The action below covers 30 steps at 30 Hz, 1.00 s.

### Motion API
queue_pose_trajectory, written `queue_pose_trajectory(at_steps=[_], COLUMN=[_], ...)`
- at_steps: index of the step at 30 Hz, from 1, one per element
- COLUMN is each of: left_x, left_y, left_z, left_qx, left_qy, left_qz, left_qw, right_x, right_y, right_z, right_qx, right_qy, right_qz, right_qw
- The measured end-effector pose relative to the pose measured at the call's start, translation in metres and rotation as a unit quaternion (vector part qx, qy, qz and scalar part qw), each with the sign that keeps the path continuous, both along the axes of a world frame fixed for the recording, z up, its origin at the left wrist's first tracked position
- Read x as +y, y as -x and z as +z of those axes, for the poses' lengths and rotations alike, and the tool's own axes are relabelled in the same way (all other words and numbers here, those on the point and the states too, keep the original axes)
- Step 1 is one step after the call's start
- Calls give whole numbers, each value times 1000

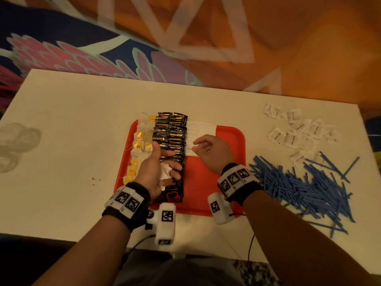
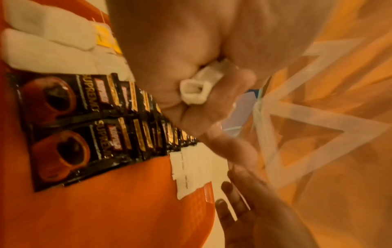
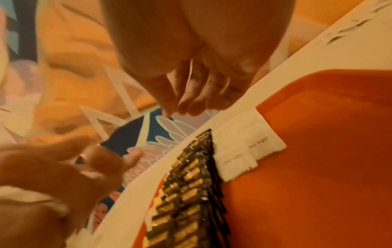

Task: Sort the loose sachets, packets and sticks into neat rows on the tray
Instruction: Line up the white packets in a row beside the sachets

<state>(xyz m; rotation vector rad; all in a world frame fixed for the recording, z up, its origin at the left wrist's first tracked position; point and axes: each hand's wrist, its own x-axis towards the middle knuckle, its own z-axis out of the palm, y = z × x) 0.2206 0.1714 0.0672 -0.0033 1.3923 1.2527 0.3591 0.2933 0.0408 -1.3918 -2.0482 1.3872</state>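
Observation:
A red tray [image 1: 224,178] lies in the middle of the table. It holds a column of yellow-tagged tea bags [image 1: 140,145], two columns of black coffee sachets [image 1: 171,137] and a short row of white sachets [image 1: 201,129] to their right. My left hand [image 1: 173,168] hovers over the near end of the coffee columns and grips a small bunch of white sachets [image 2: 195,90] in its curled fingers. My right hand [image 1: 195,148] is at the near end of the white row, fingers bunched, pinching the edge of a white sachet [image 1: 190,151].
Loose white sachets [image 1: 299,131] lie scattered at the far right of the table. A large heap of blue sticks [image 1: 305,186] lies right of the tray. Clear plastic cups [image 1: 16,141] stand at the left edge. Patterned carpet shows beyond the table's far edge.

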Motion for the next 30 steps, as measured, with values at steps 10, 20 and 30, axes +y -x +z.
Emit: queue_pose_trajectory(at_steps=[10,20,30], left_x=[20,19,18], left_y=[-47,-68,-80], left_z=[33,36,36], left_qx=[-15,33,192], left_qy=[-51,-97,-118], left_qz=[-181,-225,-68], left_qw=[982,969,972], right_x=[-16,-23,-33], right_y=[-30,-64,-70], right_z=[63,79,78], right_qx=[-16,-11,77], right_qy=[103,22,119], right_qz=[147,-6,-68], right_qw=[984,1000,988])
